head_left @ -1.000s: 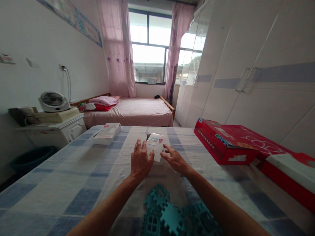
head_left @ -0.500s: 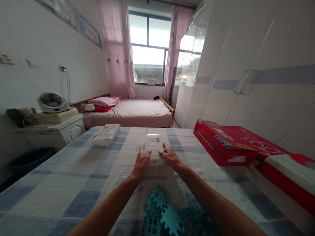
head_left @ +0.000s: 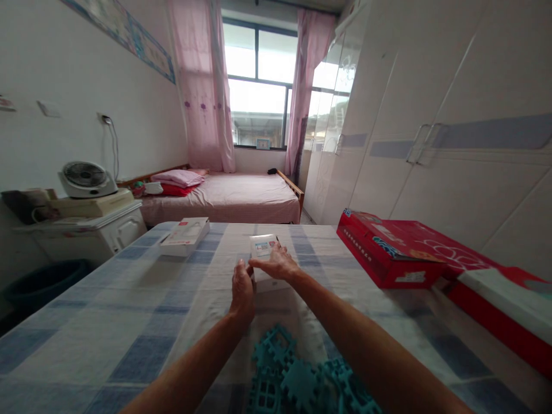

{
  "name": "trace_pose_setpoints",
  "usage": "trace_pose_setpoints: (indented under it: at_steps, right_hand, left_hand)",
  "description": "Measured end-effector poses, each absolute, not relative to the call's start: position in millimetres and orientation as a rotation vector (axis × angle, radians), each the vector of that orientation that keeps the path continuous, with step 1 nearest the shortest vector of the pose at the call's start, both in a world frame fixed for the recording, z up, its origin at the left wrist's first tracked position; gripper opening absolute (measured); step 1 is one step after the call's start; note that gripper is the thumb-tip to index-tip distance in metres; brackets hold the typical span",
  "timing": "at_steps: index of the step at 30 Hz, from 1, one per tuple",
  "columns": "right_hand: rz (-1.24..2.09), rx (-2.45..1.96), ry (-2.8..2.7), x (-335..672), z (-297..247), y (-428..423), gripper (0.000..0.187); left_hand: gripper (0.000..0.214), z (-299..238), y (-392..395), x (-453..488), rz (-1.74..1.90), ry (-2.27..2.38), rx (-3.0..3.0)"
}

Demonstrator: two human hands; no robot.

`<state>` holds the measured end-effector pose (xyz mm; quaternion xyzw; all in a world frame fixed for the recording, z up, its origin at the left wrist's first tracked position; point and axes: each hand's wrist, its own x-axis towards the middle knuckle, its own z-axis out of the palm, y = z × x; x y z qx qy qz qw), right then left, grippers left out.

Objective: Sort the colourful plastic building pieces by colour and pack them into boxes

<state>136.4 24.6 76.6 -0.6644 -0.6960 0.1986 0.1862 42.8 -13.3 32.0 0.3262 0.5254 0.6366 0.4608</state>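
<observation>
A small white box [head_left: 264, 246] with a printed label lies flat on the blue-and-white checked tablecloth [head_left: 129, 299] in front of me. My left hand [head_left: 242, 287] grips the box's near left corner, fingers curled against its side. My right hand [head_left: 276, 265] lies across the top of the box with its fingers pressed down on the lid. A second white box [head_left: 184, 235] with a red mark rests further left on the table, away from both hands.
Teal foam puzzle pieces [head_left: 297, 379] are heaped at the table's near edge between my forearms. Red cartons [head_left: 390, 247] lie along the right side by the white wardrobe [head_left: 452, 115]. A fan [head_left: 86, 178] stands on a cabinet at left; a bed [head_left: 228, 195] is beyond.
The white box went from tilted up in my hands to lying flat on the cloth. My right hand has moved onto its top and my left has closed on its corner.
</observation>
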Motion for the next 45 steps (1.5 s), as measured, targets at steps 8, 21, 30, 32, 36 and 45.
trace_pose_setpoints:
  at_steps: [8,21,30,32,36,45]
  right_hand:
    - [0.407,-2.103,-1.973,124.2,74.1,21.6,0.106]
    - [0.361,-2.083,-1.985,139.9,76.5,15.7,0.103]
    - [0.227,-1.973,-2.075,270.4,102.4,-98.7,0.092]
    - [0.117,-2.08,-2.023,308.7,100.2,-138.0,0.088]
    - [-0.095,-2.374,-1.865,382.5,84.3,-193.3,0.083]
    - [-0.312,-2.492,-1.763,487.9,50.0,-193.1,0.081]
  left_hand:
    - [0.04,25.2,-14.8,43.8,1.622,1.226,0.719]
    - [0.055,7.7,-7.5,40.1,1.6,1.156,0.932]
    - [0.063,-4.2,-4.4,36.4,1.564,1.156,1.073]
    - [0.064,-4.8,-4.7,35.7,1.561,1.154,1.081]
    - [0.065,-4.0,-6.1,35.3,1.572,1.154,1.079]
    - [0.061,-7.4,-4.2,30.5,1.574,1.12,1.107]
